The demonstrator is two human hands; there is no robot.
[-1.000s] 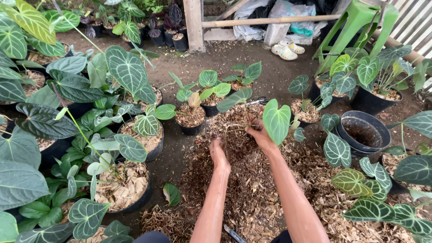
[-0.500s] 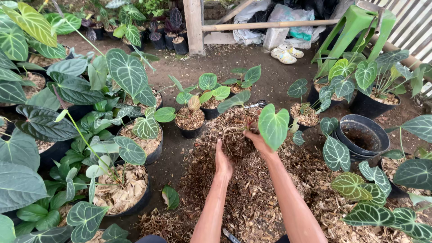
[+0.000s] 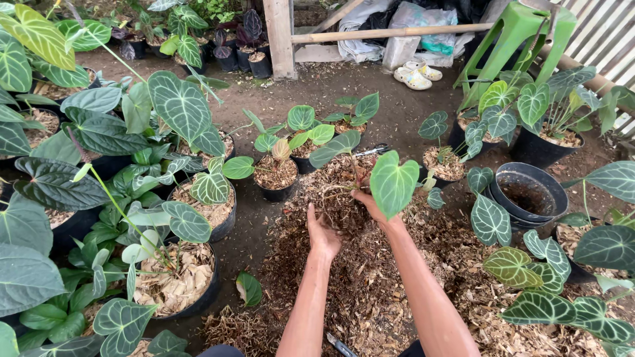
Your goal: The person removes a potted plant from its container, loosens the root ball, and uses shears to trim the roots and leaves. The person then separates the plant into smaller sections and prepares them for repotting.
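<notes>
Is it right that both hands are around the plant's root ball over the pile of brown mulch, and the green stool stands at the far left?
Not quite. The head view shows the green stool at the far right; the rest holds.

The leaf (image 3: pixel 393 183) by the right hand (image 3: pixel 370 206) is bright green with paler veins. The root clump (image 3: pixel 338 206) between the hands is dark brown, and the mulch (image 3: pixel 370 291) under it is reddish brown with tan chips. The pots (image 3: pixel 529 196) are black. The plants at left (image 3: pixel 180 106) carry deep green leaves lined with white veins; one leaf (image 3: pixel 38 36) at the top left is yellow-green. The stool (image 3: pixel 514 33) is light green, the shoes (image 3: pixel 414 75) are cream, and the ground (image 3: pixel 370 99) is dull brown. The post (image 3: pixel 280 33) is pale wood.
</notes>
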